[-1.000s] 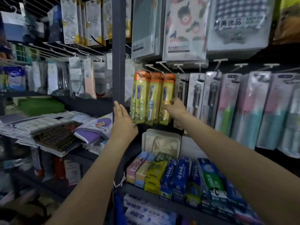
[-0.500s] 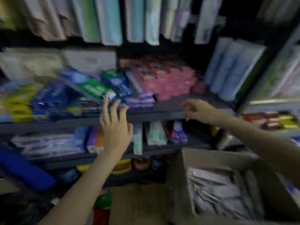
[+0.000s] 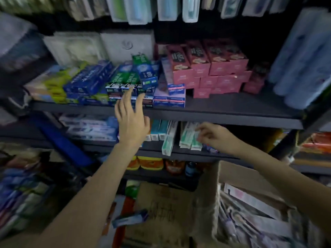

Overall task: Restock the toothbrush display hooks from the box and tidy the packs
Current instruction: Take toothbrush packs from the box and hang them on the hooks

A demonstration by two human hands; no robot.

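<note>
Both forearms (image 3: 100,176) bare, no sleeves visible.

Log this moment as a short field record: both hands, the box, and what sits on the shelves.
left hand: raised, fingers spread, holding nothing, in front of the upper shelf edge
right hand: fingers loosely curled, by the green-and-white packs; contact unclear
cardboard box: open, lower right, packs inside, blurred
upper shelf stock: blue and green cartons; pink boxes

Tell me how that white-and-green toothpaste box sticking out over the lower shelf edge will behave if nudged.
The toothpaste box overhangs the lower shelf and tilts down, so it would probably tip off. It looks like stiff, light carton, likely to slide easily.
</note>
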